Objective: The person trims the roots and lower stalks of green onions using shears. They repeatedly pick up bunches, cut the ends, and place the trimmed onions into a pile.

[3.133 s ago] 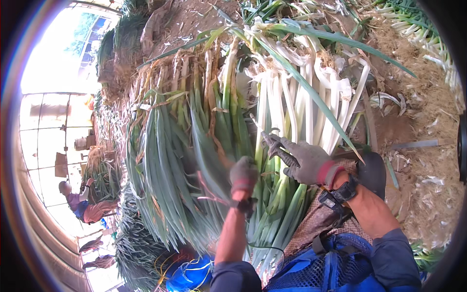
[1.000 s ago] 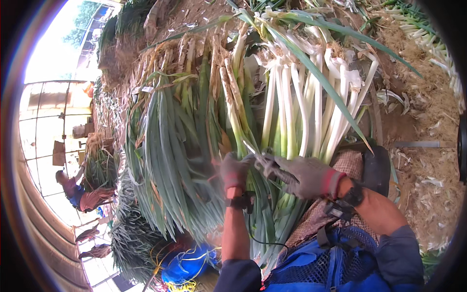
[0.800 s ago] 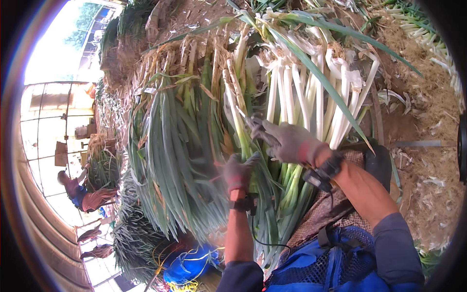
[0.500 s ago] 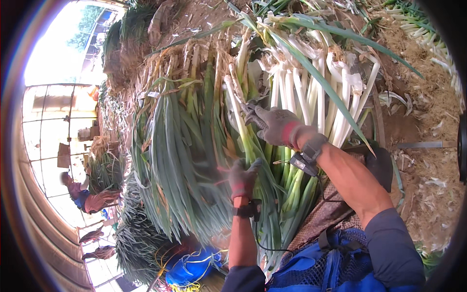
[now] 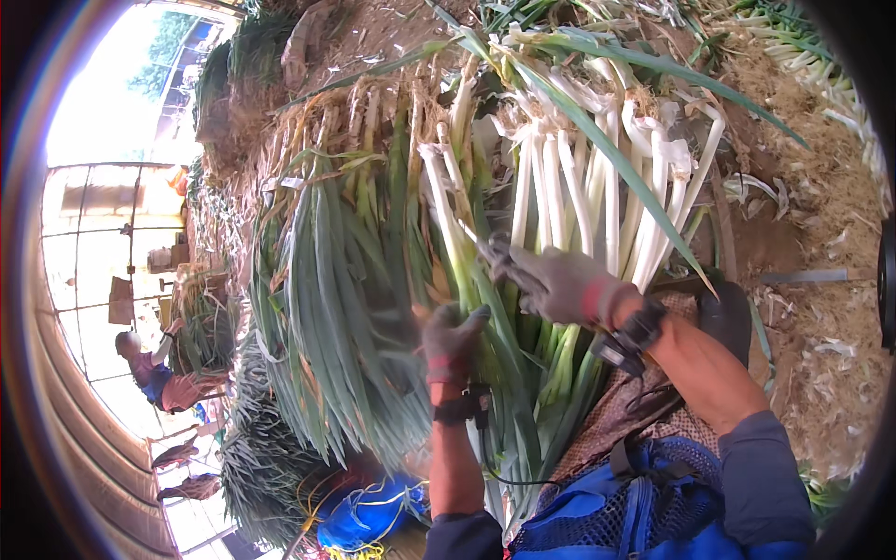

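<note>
My left hand (image 5: pixel 453 343), in a grey glove with a reddish cuff, is closed around the green part of a green onion (image 5: pixel 446 219). Its pale stalk and rooty end point away from me. To the right, my gloved right hand (image 5: pixel 555 283) hovers over the leaves with its fingers pinched together. A small whitish tip shows at those fingertips, too blurred to name. Beyond my right hand lie white, peeled green onions (image 5: pixel 569 187) side by side. A thick heap of unpeeled green onions (image 5: pixel 327 252) with brown roots spreads on the left.
A long loose leaf (image 5: pixel 621 154) crosses the peeled stalks. Roots and skins litter the ground (image 5: pixel 812 364) at right, near a flat metal strip (image 5: pixel 803 277). A blue bag (image 5: pixel 369 513) lies at lower left. Another person (image 5: pixel 154 373) works by a stack at far left.
My right hand has come down and slightly right, away from the pale stalk. My left hand has shifted slightly left, and the held onion's upper stalk has tilted left.
</note>
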`<state>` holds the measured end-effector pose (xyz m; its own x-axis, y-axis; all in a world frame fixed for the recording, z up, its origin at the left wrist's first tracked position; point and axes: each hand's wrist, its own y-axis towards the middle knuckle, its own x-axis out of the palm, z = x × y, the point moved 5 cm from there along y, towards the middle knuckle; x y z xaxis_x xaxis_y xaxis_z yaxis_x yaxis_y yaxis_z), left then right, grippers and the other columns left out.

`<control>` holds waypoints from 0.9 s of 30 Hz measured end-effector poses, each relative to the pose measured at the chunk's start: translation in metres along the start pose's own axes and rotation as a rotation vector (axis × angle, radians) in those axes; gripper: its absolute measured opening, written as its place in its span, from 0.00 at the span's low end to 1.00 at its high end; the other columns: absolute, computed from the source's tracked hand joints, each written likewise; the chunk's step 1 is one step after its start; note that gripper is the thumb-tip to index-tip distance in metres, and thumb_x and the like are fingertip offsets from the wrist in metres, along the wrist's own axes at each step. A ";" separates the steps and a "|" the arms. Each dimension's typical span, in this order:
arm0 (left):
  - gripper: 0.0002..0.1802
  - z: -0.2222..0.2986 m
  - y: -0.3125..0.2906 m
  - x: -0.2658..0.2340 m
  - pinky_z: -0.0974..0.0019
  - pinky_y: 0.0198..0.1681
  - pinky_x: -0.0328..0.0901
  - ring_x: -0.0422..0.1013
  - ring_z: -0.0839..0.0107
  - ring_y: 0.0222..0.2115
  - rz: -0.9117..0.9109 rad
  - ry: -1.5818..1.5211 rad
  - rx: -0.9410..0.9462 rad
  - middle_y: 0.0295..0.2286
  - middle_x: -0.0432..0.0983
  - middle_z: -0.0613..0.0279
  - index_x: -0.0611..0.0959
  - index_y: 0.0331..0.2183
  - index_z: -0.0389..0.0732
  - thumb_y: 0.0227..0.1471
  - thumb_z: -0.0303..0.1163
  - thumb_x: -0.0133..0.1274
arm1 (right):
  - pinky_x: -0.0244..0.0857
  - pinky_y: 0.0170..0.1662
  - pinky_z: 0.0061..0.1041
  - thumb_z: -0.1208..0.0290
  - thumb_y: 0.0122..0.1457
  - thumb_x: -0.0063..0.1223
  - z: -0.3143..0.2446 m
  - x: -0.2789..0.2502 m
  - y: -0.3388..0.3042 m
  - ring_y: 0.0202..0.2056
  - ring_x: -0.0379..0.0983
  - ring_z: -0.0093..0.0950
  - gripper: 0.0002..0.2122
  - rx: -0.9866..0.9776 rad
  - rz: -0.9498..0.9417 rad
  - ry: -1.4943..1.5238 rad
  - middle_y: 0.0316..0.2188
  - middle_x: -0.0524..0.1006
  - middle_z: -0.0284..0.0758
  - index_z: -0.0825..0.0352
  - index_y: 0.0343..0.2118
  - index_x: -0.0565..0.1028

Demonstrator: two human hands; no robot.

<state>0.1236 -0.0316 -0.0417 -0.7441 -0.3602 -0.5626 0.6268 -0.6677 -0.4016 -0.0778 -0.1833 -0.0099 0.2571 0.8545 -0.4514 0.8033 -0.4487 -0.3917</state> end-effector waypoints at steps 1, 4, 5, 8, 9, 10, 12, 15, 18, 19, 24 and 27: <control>0.14 0.006 0.003 -0.002 0.71 0.31 0.70 0.75 0.81 0.26 -0.008 -0.006 0.040 0.29 0.84 0.67 0.87 0.36 0.33 0.53 0.31 0.71 | 0.71 0.47 0.47 0.58 0.60 0.65 0.001 0.004 -0.015 0.43 0.79 0.53 0.40 -0.051 -0.018 0.016 0.39 0.79 0.52 0.50 0.74 0.57; 0.14 0.027 0.011 -0.010 0.71 0.32 0.71 0.76 0.80 0.27 0.011 0.127 0.130 0.29 0.84 0.67 0.87 0.37 0.32 0.53 0.31 0.71 | 0.71 0.44 0.46 0.57 0.59 0.67 0.010 0.015 -0.049 0.40 0.79 0.50 0.43 -0.073 -0.105 -0.073 0.36 0.78 0.49 0.50 0.75 0.55; 0.14 0.036 0.012 -0.009 0.71 0.32 0.71 0.76 0.80 0.27 0.001 0.100 0.173 0.29 0.84 0.66 0.87 0.37 0.31 0.53 0.31 0.71 | 0.72 0.45 0.45 0.57 0.59 0.66 0.016 0.010 -0.057 0.41 0.79 0.50 0.42 -0.053 -0.019 -0.068 0.37 0.78 0.49 0.52 0.74 0.57; 0.15 0.062 0.014 0.003 0.71 0.33 0.72 0.77 0.79 0.28 -0.047 0.089 0.191 0.29 0.85 0.64 0.87 0.38 0.30 0.53 0.30 0.71 | 0.71 0.50 0.44 0.56 0.58 0.66 0.032 -0.014 -0.084 0.47 0.79 0.49 0.39 0.000 0.235 0.053 0.41 0.77 0.51 0.61 0.72 0.64; 0.15 0.068 0.014 0.013 0.70 0.33 0.72 0.77 0.78 0.28 -0.080 0.095 0.156 0.29 0.85 0.63 0.87 0.38 0.30 0.53 0.31 0.71 | 0.71 0.50 0.44 0.56 0.58 0.66 0.033 -0.018 -0.088 0.46 0.78 0.50 0.39 -0.020 0.245 0.045 0.42 0.77 0.51 0.63 0.71 0.64; 0.15 0.074 0.013 0.024 0.69 0.33 0.73 0.77 0.78 0.28 -0.113 0.104 0.156 0.29 0.85 0.62 0.87 0.38 0.31 0.53 0.32 0.71 | 0.71 0.51 0.45 0.56 0.58 0.65 0.032 -0.024 -0.091 0.46 0.78 0.51 0.39 -0.068 0.290 0.052 0.43 0.78 0.52 0.64 0.71 0.64; 0.18 0.078 0.010 0.047 0.67 0.35 0.73 0.78 0.76 0.28 -0.155 0.250 0.116 0.30 0.85 0.59 0.87 0.39 0.32 0.52 0.35 0.71 | 0.70 0.53 0.45 0.56 0.58 0.64 0.037 -0.030 -0.090 0.47 0.77 0.54 0.39 -0.004 0.249 -0.002 0.47 0.78 0.55 0.67 0.70 0.64; 0.20 0.073 0.014 0.080 0.67 0.36 0.72 0.78 0.77 0.30 -0.151 0.364 0.159 0.29 0.85 0.58 0.87 0.39 0.33 0.51 0.38 0.72 | 0.70 0.53 0.46 0.57 0.58 0.64 0.041 -0.046 -0.083 0.48 0.77 0.55 0.38 -0.032 0.402 0.022 0.46 0.78 0.56 0.66 0.70 0.65; 0.17 0.047 0.021 0.087 0.69 0.38 0.71 0.77 0.77 0.33 -0.188 0.087 0.070 0.33 0.86 0.64 0.86 0.43 0.32 0.57 0.34 0.68 | 0.70 0.51 0.45 0.55 0.59 0.63 0.051 -0.042 -0.084 0.47 0.78 0.54 0.37 -0.004 0.347 -0.015 0.43 0.79 0.55 0.66 0.69 0.66; 0.17 0.036 0.024 0.085 0.69 0.38 0.71 0.77 0.77 0.33 -0.183 0.005 0.006 0.35 0.86 0.65 0.86 0.44 0.32 0.58 0.33 0.67 | 0.70 0.51 0.45 0.55 0.59 0.63 0.056 -0.036 -0.089 0.46 0.78 0.53 0.37 0.036 0.269 -0.022 0.43 0.79 0.55 0.67 0.69 0.66; 0.23 0.019 0.022 0.073 0.72 0.47 0.72 0.76 0.80 0.40 -0.260 -0.145 0.115 0.43 0.85 0.62 0.82 0.55 0.30 0.61 0.29 0.64 | 0.71 0.52 0.43 0.60 0.57 0.68 0.064 -0.017 -0.107 0.50 0.77 0.54 0.39 0.081 0.165 0.036 0.47 0.79 0.55 0.64 0.70 0.64; 0.24 0.020 0.008 0.082 0.71 0.47 0.72 0.77 0.79 0.40 -0.238 -0.128 0.090 0.44 0.85 0.62 0.81 0.55 0.29 0.60 0.28 0.64 | 0.71 0.50 0.43 0.60 0.57 0.66 0.051 -0.011 -0.110 0.48 0.78 0.53 0.39 0.015 0.109 0.027 0.45 0.79 0.55 0.65 0.70 0.64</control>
<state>0.0630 -0.0795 -0.0765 -0.8947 -0.2620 -0.3618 0.4122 -0.7964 -0.4426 -0.1968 -0.1563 -0.0030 0.3572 0.8071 -0.4701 0.7616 -0.5430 -0.3537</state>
